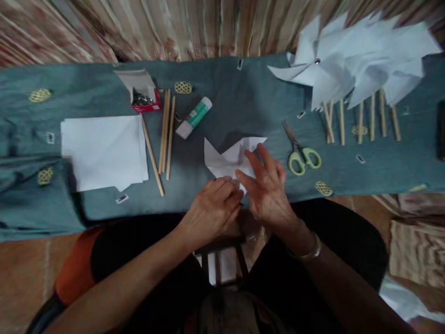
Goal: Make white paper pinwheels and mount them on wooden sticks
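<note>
A white paper pinwheel (227,161), its blades folded, lies on the green cloth near the front edge. My left hand (217,202) is closed at the pinwheel's lower edge, pinching the paper there. Over the right side of the pinwheel, my right hand (269,188) has its fingers stretched apart, with fingertips touching the paper near the centre. Part of the lower blade is hidden by my hands. Scissors with light green handles (299,155) lie just right of my right hand. A glue stick (194,117) rests behind the pinwheel, to the left.
A stack of white paper (106,150) lies at the left, beside several wooden sticks (163,134). An open red box (146,102) holds small metal pieces. Several finished pinwheels (351,60) with wooden sticks are heaped at the back right. A patterned curtain (208,30) hangs behind the table.
</note>
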{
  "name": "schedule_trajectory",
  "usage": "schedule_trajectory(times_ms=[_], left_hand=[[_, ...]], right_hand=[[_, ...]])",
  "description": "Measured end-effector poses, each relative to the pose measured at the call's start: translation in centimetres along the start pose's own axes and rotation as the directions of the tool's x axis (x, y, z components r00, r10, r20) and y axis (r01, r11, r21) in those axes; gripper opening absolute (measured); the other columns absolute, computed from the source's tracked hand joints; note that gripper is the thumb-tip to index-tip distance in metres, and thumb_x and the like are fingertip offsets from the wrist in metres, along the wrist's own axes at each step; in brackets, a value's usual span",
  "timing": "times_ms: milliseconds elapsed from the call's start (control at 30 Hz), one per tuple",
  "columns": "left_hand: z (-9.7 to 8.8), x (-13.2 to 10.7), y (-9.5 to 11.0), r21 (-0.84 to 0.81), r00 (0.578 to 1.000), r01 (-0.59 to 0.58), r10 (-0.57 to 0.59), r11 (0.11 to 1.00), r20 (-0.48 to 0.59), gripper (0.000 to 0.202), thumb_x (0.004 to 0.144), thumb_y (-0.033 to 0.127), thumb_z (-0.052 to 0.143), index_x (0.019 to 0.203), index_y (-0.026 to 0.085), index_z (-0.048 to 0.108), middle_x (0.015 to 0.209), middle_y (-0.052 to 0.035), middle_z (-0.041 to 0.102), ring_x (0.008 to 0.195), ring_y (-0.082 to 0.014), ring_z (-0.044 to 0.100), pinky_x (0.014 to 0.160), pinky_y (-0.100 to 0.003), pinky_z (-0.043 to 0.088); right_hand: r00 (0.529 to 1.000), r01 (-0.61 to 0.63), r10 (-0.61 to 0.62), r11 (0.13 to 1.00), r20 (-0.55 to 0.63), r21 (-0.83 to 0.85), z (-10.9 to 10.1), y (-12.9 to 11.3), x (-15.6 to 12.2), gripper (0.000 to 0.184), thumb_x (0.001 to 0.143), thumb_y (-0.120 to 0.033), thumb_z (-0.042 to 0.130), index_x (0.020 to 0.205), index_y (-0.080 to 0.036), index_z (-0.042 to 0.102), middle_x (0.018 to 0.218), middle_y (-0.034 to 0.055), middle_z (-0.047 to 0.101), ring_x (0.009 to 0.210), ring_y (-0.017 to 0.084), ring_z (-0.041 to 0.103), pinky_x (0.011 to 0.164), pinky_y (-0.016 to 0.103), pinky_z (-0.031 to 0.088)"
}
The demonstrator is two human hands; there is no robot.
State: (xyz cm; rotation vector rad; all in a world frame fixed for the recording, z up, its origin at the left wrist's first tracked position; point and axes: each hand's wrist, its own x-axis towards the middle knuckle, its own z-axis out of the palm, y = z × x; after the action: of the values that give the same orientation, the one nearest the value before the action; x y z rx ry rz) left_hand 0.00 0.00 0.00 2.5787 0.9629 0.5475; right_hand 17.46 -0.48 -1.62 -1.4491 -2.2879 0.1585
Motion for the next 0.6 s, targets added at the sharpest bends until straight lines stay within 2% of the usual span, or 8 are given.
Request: schedule_trajectory(times_ms=[233, 333, 500, 600], left_hand=[[-0.06, -0.04, -0.06, 0.017, 1.000, 0.002, -0.003, 1.000, 0.007, 0.019, 0.092, 0.020, 0.051, 0.099, 0.011, 0.065, 0.087, -0.0074, 0.061, 0.087, -0.0229, 0.055, 0.073, -0.036, 0.049], [-0.21, 0.03, 0.03, 0.019, 1.000, 0.014, -0.015, 1.000, 0.020, 0.019, 0.094, 0.021, 0.049, 0.100, 0.011, 0.065, 0.091, -0.0079, 0.062, 0.089, -0.0221, 0.055, 0.074, -0.035, 0.048], [-0.22, 0.01, -0.01, 0.025, 1.000, 0.004, -0.004, 1.000, 0.016, 0.018, 0.093, 0.020, 0.051, 0.099, 0.011, 0.065, 0.088, -0.0075, 0.062, 0.088, -0.0225, 0.055, 0.072, -0.035, 0.048], [-0.10, -0.03, -0.09, 0.036, 1.000, -0.001, 0.000, 0.999, 0.011, 0.019, 0.093, 0.020, 0.050, 0.100, 0.011, 0.065, 0.090, -0.0079, 0.062, 0.086, -0.0219, 0.055, 0.072, -0.035, 0.048]], right_hand=[[1.000, -0.001, 0.002, 0.999, 0.029, -0.038, -0.04, -0.20, 0.05, 0.031, 0.097, -0.017, 0.036, 0.117, -0.024, 0.059, 0.150, 0.0074, 0.040, 0.148, 0.030, 0.018, 0.110, 0.052, 0.028], [0.999, -0.003, 0.003, 1.000, 0.035, -0.011, -0.29, -0.04, 0.19, 0.032, 0.095, -0.016, 0.038, 0.113, -0.027, 0.062, 0.152, 0.0039, 0.038, 0.148, 0.031, 0.017, 0.110, 0.053, 0.028], [0.995, -0.048, 0.047, 0.999, 0.088, 0.002, -0.57, 0.17, 0.38, 0.039, 0.095, -0.018, 0.040, 0.125, -0.036, 0.057, 0.152, -0.0020, 0.038, 0.148, 0.031, 0.018, 0.110, 0.055, 0.029], [0.996, -0.033, 0.034, 0.999, 0.077, -0.010, -0.65, 0.13, 0.52, 0.035, 0.096, -0.019, 0.038, 0.117, -0.033, 0.062, 0.152, -0.0017, 0.038, 0.149, 0.031, 0.016, 0.109, 0.054, 0.031]])
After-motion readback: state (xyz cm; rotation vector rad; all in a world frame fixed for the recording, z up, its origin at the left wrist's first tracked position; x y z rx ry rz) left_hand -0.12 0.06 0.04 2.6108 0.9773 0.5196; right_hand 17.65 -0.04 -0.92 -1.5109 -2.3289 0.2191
